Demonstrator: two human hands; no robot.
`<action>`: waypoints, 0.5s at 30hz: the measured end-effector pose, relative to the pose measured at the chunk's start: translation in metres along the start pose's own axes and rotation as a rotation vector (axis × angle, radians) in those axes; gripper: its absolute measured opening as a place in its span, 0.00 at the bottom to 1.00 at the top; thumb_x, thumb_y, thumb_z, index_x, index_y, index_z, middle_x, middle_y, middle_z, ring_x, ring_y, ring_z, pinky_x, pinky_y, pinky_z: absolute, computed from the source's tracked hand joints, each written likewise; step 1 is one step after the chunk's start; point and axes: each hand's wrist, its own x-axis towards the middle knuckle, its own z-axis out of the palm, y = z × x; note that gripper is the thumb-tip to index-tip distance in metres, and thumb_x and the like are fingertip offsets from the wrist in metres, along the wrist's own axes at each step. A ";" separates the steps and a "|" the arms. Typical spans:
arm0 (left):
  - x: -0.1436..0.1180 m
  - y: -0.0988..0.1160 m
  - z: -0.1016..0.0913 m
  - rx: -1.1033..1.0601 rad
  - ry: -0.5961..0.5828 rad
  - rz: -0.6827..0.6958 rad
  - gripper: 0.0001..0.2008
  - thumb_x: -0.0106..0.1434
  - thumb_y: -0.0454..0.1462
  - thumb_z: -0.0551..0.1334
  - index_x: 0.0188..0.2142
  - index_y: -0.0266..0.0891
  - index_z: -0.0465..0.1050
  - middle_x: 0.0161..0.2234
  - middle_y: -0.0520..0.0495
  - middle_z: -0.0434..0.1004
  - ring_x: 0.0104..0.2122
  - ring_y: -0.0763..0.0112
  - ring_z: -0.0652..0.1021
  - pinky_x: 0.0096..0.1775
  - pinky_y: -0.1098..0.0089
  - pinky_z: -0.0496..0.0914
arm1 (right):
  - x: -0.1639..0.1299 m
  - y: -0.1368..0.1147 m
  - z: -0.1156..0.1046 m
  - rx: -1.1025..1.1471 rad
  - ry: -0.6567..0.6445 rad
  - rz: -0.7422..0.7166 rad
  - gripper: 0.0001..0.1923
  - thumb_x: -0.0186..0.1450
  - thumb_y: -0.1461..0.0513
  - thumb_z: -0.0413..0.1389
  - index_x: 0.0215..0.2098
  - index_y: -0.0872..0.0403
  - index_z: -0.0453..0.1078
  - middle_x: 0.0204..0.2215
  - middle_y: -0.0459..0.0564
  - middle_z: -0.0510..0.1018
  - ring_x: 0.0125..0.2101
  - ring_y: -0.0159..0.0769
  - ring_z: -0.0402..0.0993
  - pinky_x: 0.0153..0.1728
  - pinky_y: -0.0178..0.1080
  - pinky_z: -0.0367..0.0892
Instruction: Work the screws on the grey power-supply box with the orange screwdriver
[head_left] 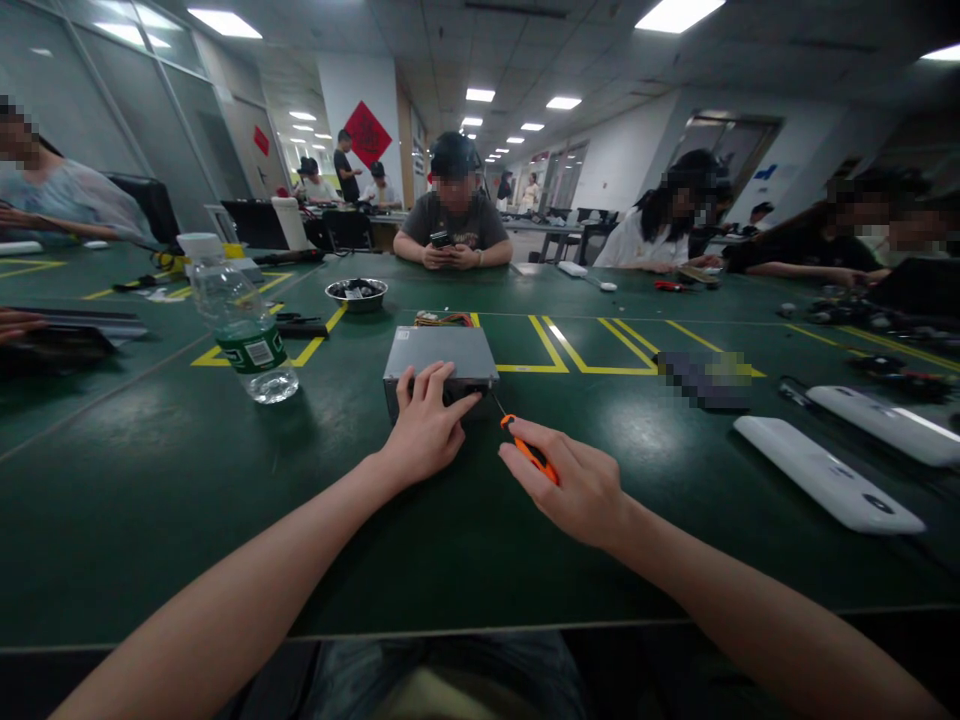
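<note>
On open green table (150, 500), left hand (427, 425) flat on metal box (439, 355), right hand (577, 485) clamped on orange screwdriver (525, 448).

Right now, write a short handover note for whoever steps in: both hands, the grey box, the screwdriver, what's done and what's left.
Left hand: flat on the near edge of the grey metal box, steadying it.
Right hand: grips an orange-handled screwdriver, its tip at the box's near right corner.
Box lies on the green table, cover on, wires at its far side.
Done: nothing visibly removed.
Left: likely that corner screw.
</note>
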 end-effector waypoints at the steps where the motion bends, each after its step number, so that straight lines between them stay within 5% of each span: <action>1: 0.000 0.000 0.000 -0.004 -0.001 0.000 0.23 0.54 0.32 0.58 0.50 0.46 0.68 0.57 0.40 0.52 0.58 0.50 0.54 0.56 0.45 0.43 | 0.001 0.002 -0.001 -0.010 0.013 0.009 0.14 0.60 0.66 0.55 0.44 0.52 0.64 0.38 0.54 0.76 0.38 0.34 0.73 0.35 0.32 0.68; 4: 0.000 0.000 0.000 -0.016 0.002 -0.001 0.23 0.53 0.31 0.57 0.50 0.46 0.68 0.57 0.40 0.53 0.58 0.49 0.54 0.56 0.45 0.43 | 0.003 0.006 -0.003 -0.019 0.015 0.044 0.10 0.60 0.65 0.55 0.41 0.53 0.66 0.35 0.52 0.76 0.35 0.33 0.74 0.32 0.32 0.68; 9: 0.001 0.000 -0.001 -0.020 0.004 0.006 0.23 0.53 0.31 0.57 0.49 0.47 0.69 0.57 0.41 0.52 0.58 0.50 0.54 0.56 0.45 0.43 | 0.006 -0.002 -0.003 0.062 -0.051 0.054 0.12 0.60 0.66 0.52 0.43 0.53 0.63 0.43 0.58 0.71 0.46 0.39 0.70 0.37 0.37 0.69; 15: 0.000 0.000 0.000 -0.022 0.004 -0.003 0.23 0.53 0.31 0.57 0.49 0.46 0.69 0.57 0.41 0.52 0.58 0.50 0.54 0.56 0.45 0.43 | 0.004 -0.003 -0.003 -0.023 -0.026 -0.002 0.14 0.61 0.66 0.52 0.45 0.52 0.62 0.39 0.55 0.74 0.42 0.35 0.72 0.35 0.31 0.68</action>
